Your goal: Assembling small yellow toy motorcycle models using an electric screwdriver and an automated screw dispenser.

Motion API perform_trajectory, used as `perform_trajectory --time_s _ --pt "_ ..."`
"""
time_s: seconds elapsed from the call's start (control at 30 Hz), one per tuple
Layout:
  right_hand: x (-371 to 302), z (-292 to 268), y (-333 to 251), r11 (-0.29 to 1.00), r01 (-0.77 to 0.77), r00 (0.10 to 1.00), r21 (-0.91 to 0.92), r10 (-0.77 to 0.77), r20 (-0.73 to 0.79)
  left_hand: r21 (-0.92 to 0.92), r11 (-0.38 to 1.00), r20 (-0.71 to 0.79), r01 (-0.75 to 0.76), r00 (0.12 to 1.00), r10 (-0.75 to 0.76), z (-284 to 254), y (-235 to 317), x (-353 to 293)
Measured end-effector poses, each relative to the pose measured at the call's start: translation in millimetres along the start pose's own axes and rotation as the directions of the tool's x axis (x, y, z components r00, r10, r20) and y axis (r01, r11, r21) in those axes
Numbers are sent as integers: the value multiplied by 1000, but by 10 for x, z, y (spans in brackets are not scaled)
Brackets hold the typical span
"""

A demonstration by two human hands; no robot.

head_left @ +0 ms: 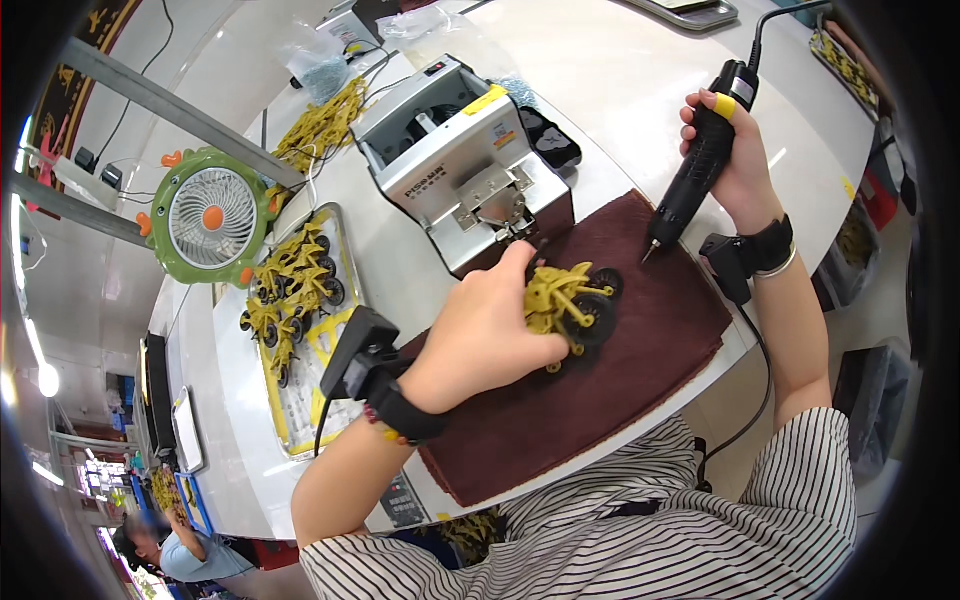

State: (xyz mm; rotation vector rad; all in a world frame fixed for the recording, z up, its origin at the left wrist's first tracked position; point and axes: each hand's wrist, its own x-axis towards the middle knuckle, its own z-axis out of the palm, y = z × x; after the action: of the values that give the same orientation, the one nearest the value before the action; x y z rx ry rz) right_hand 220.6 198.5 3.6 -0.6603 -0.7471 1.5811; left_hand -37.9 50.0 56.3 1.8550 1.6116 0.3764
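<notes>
In the head view, the left hand [495,325] pinches a yellow toy vehicle [560,300] with black wheels between thumb and fingers, over a dark brown mat [520,440] at the near side of the white desk [235,410]. Whether the toy touches the mat cannot be told. The right hand [738,150], to the right and farther off, is wrapped around a black electric screwdriver [690,180]; its thin tip points down at the mat's far right part, to the right of the toy, well apart from it. A yellow band circles one digit of this hand.

Just beyond the mat stands a silver machine [450,180] with an open top. To the left, a yellow-edged tray [285,435] bears more yellow toys [295,285] with black wheels. Farther left is a green fan [212,218] with an orange hub, and beyond the tray lies a heap of yellow parts [320,125].
</notes>
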Motion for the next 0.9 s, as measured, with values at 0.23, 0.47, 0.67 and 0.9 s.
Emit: perform_trajectory --time_s 0.23,0.47,0.67,0.9 --pt "-11 28 28 1000 -2 1000 -25 2 3 125 984 -272 -124 950 154 40 98 148" --pt "-25 50 -21 1000 3 1000 -25 -3 3 13 998 48 62 997 -63 -57 310 -728" --pt "-27 38 -20 999 17 1000 -33 -18 -23 355 934 -213 24 975 56 252 144 -930" --pt "-13 22 1 1000 12 1000 -26 -13 -8 371 899 -127 -234 946 299 626 527 -371"
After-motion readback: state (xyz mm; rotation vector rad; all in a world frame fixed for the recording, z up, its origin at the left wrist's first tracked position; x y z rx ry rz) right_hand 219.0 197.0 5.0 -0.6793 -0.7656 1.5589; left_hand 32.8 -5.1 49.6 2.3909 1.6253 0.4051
